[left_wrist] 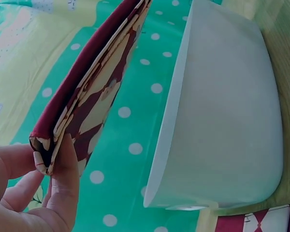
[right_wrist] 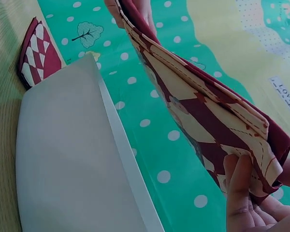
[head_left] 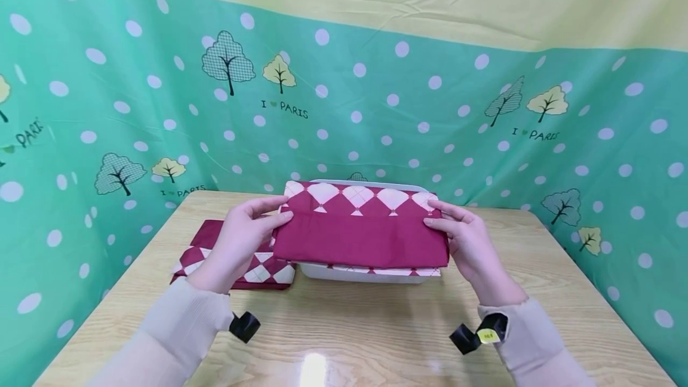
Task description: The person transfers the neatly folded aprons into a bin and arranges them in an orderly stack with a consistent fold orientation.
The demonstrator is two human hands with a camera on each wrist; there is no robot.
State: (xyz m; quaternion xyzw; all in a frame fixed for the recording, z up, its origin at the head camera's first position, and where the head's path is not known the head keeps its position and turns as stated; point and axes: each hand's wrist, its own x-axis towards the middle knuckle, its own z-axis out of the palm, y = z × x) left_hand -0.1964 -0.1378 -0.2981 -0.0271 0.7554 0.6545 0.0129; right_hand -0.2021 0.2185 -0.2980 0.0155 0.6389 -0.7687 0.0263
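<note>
A folded maroon cloth with cream diamonds is held flat above a white rectangular tub on the wooden table. My left hand pinches its left end, thumb on top and fingers beneath. My right hand pinches the right end the same way. In the left wrist view the folded cloth shows edge-on, clear of the tub, with my fingers under it. The right wrist view shows the cloth above the tub and my fingertips on its end.
A second folded maroon diamond cloth lies on the table left of the tub, also visible as the cloth. A green dotted fabric backdrop closes in the table on three sides. Bare wood table lies in front of the tub.
</note>
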